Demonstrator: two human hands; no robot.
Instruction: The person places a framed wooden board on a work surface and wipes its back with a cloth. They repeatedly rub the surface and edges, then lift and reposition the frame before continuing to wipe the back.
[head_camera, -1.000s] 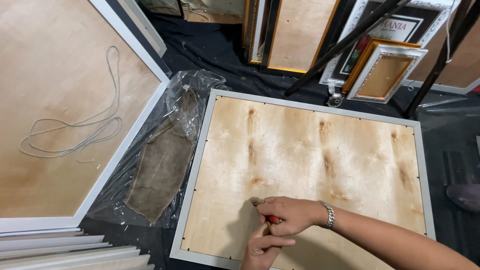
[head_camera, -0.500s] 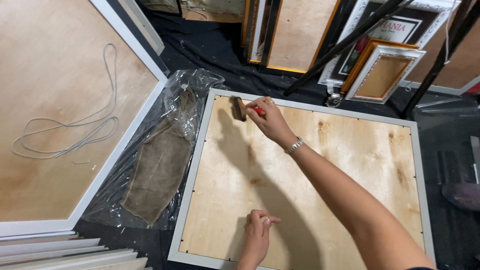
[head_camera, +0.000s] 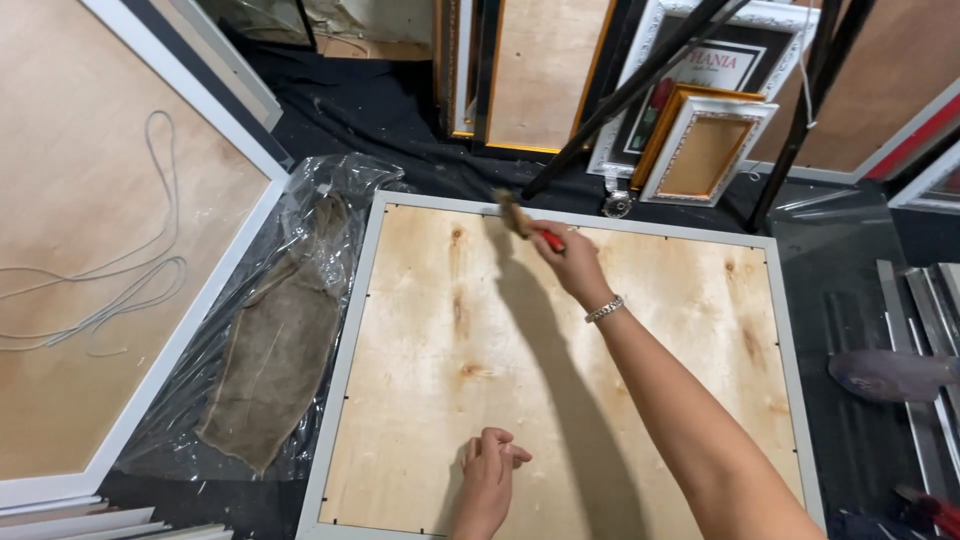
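Observation:
A large picture frame lies face down, its plywood back (head_camera: 640, 380) ringed by a pale grey frame edge (head_camera: 345, 360). My right hand (head_camera: 572, 262), with a bracelet on the wrist, is stretched to the far edge and grips a small red-handled brush (head_camera: 525, 225) whose bristles touch the top rim. My left hand (head_camera: 490, 465) rests loosely curled on the plywood near the front edge, holding nothing that I can see.
A clear plastic sheet with a brown cloth (head_camera: 280, 345) lies left of the frame. Another large framed board with a looped cord (head_camera: 110, 290) lies further left. Smaller frames (head_camera: 705, 150) and black poles lean at the back. Metal strips (head_camera: 925, 330) lie at right.
My right hand has travelled from the front edge beside my left hand up to the far rim with the brush. My left hand has stayed on the board.

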